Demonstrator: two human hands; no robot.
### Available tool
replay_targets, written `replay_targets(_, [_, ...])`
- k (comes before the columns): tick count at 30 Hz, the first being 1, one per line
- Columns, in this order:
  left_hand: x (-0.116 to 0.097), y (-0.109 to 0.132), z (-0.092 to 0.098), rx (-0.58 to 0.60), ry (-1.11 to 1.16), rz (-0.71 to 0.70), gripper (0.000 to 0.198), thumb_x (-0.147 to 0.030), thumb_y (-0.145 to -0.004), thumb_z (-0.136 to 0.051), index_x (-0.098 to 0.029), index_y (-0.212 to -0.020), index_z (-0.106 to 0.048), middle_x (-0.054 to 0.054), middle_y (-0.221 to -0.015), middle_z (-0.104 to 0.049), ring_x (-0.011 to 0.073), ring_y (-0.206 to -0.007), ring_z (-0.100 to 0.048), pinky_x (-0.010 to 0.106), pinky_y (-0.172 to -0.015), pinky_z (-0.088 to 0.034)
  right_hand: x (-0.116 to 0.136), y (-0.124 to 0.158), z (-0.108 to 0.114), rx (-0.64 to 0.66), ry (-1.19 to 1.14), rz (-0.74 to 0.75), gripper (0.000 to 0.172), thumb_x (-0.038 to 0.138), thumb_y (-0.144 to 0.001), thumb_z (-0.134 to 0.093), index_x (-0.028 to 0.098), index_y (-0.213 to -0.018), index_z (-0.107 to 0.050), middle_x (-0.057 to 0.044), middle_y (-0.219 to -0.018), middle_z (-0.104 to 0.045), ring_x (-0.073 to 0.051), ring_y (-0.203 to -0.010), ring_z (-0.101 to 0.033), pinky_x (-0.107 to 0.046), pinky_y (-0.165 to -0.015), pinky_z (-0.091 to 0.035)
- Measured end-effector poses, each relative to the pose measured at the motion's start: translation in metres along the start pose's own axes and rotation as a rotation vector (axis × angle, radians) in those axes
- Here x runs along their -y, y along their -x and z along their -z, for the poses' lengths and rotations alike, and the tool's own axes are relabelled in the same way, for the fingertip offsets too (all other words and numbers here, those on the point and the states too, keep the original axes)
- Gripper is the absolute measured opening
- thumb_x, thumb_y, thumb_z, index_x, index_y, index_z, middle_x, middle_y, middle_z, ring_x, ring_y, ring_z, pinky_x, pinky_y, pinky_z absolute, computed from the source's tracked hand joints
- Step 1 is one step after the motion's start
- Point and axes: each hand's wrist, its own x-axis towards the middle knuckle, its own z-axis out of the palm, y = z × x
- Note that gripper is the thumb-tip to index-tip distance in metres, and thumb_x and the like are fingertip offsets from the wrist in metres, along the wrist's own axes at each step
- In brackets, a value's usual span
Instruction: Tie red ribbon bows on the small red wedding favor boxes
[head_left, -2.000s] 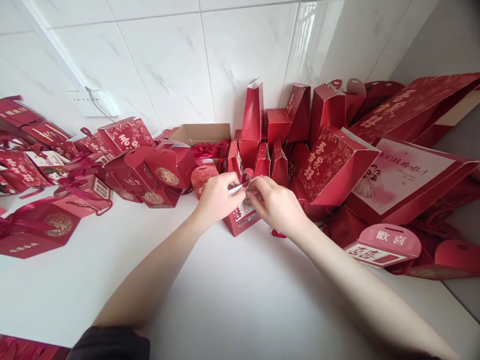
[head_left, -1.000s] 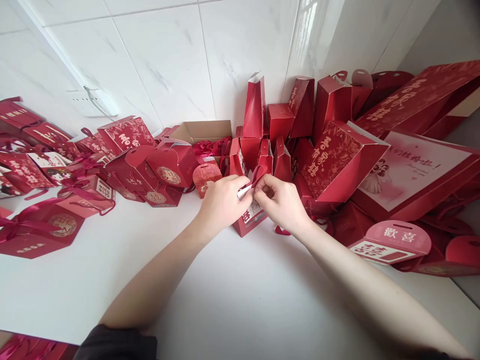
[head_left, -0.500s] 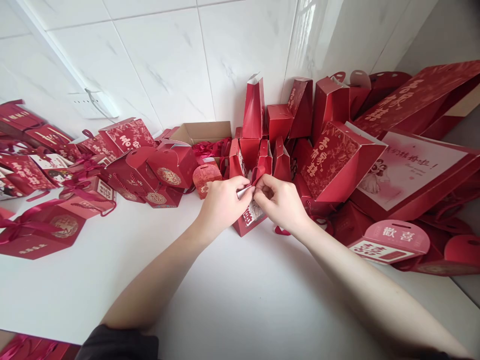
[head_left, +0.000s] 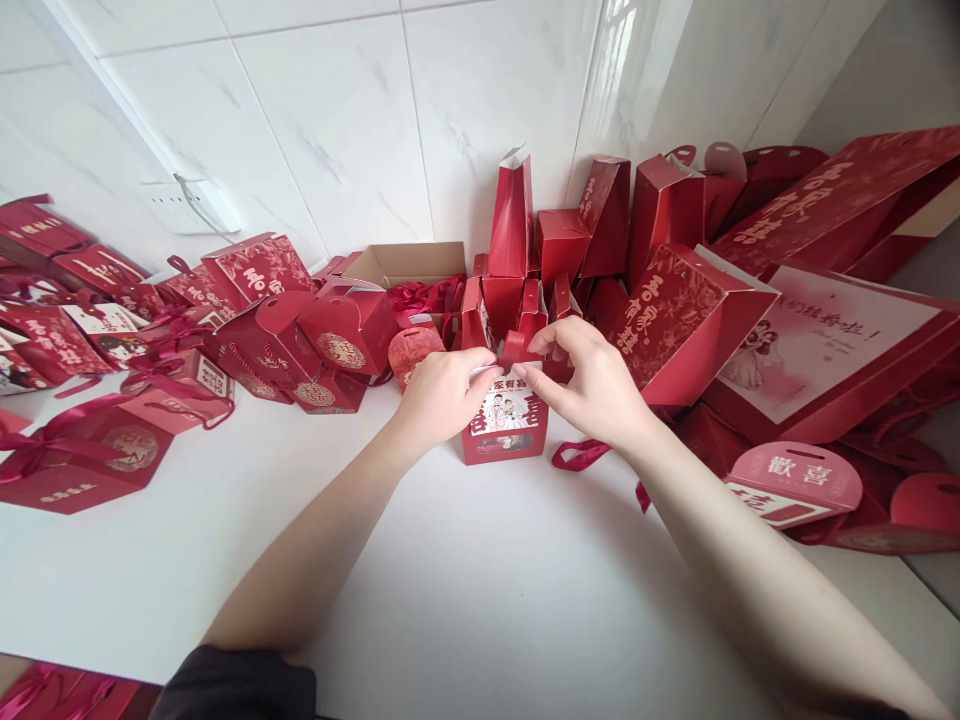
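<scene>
A small red gift box [head_left: 505,446] with a printed bridal couple and a little window stands upright on the white tabletop, its front towards me. My left hand [head_left: 444,398] is closed at the box's upper left, thumb and fingers pinching its top edge. At the upper right, my right hand [head_left: 589,378] has its thumb against the top edge and its index finger arched away, with a gap between them. A piece of red ribbon [head_left: 514,348] shows behind the top edge between the hands. More dark red ribbon [head_left: 581,456] trails on the table under my right wrist.
Red gift boxes [head_left: 345,330] crowd the left and back. A cardboard box [head_left: 409,262] of red ribbons stands against the tiled wall [head_left: 495,90]. Larger red boxes [head_left: 686,320] and a pink-topped box [head_left: 802,475] fill the right. A wall socket [head_left: 187,208] is at back left.
The gift box has turned so its printed front faces me and stands straighter. My right fingers have spread from a pinch, and that hand has shifted slightly right. More ribbon shows below it.
</scene>
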Motion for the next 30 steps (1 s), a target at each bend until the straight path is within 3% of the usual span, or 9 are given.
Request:
replay_targets(2, [0.0,0.0,0.001,0.008,0.012,-0.013,0.026,-0.033,-0.093,-0.045,-0.021,-0.073,-0.058,-0.001,-0.057,-0.051,0.0137,-0.05,-0.043,0.027,-0.051,-0.023,-0.003,-0.001,0.001,0.032,-0.039,0.052,0.021,0.034,-0.084,-0.069,0.021,-0.093,-0.056,-0.005,-0.095,-0.061,-0.022,-0.091,-0.057,-0.032,-0.079,-0.045])
replay_targets(5, [-0.002,0.0,0.003,0.028,0.029,-0.026,0.028,-0.032,-0.093,-0.044,-0.021,-0.071,-0.056,-0.001,-0.057,-0.049,0.0132,-0.05,-0.042,0.027,-0.051,-0.024,-0.005,-0.001,-0.002,0.09,-0.081,0.048,0.02,0.033,-0.083,-0.071,0.021,-0.09,-0.056,-0.004,-0.091,-0.061,-0.021,-0.084,-0.058,-0.031,-0.074,-0.046])
replay_targets(12, [0.003,0.0,0.005,0.083,0.104,0.003,0.027,-0.036,-0.092,-0.046,-0.021,-0.072,-0.055,-0.001,-0.059,-0.054,0.0138,-0.052,-0.044,0.026,-0.049,-0.026,-0.005,0.001,-0.006,0.078,-0.121,-0.013,0.002,0.019,-0.088,-0.06,0.02,-0.087,-0.06,-0.002,-0.09,-0.063,-0.018,-0.081,-0.06,-0.029,-0.072,-0.046])
replay_targets(18, [0.002,0.0,0.007,0.117,0.138,-0.006,0.03,-0.036,-0.093,-0.045,-0.02,-0.068,-0.051,-0.001,-0.058,-0.051,0.0132,-0.053,-0.044,0.027,-0.05,-0.027,-0.004,0.002,-0.007,0.096,-0.169,-0.027,0.003,0.02,-0.089,-0.059,0.02,-0.088,-0.062,-0.002,-0.087,-0.063,-0.017,-0.078,-0.06,-0.029,-0.07,-0.046])
replay_targets(23, [0.0,0.0,0.01,0.127,0.094,-0.047,0.035,-0.035,-0.093,-0.044,-0.02,-0.062,-0.047,-0.002,-0.055,-0.044,0.0133,-0.054,-0.041,0.027,-0.051,-0.026,-0.003,0.002,-0.013,0.038,-0.194,-0.014,0.012,0.025,-0.094,-0.054,0.02,-0.085,-0.06,-0.003,-0.083,-0.061,-0.017,-0.075,-0.057,-0.029,-0.069,-0.044])
replay_targets(27, [0.001,0.0,0.009,0.125,0.123,-0.034,0.032,-0.035,-0.093,-0.046,-0.02,-0.065,-0.053,-0.001,-0.058,-0.051,0.0138,-0.056,-0.046,0.026,-0.052,-0.029,-0.002,0.002,-0.015,0.049,-0.186,0.015,0.012,0.024,-0.096,-0.051,0.02,-0.087,-0.057,-0.003,-0.083,-0.058,-0.017,-0.075,-0.054,-0.029,-0.069,-0.043])
replay_targets(30, [0.002,0.0,0.006,0.109,0.161,0.028,0.018,-0.034,-0.089,-0.053,-0.022,-0.079,-0.062,0.0,-0.065,-0.061,0.015,-0.059,-0.053,0.026,-0.054,-0.035,-0.003,0.002,-0.015,0.063,-0.18,0.022,0.011,0.024,-0.097,-0.05,0.02,-0.088,-0.055,-0.002,-0.081,-0.056,-0.016,-0.073,-0.052,-0.028,-0.068,-0.042])
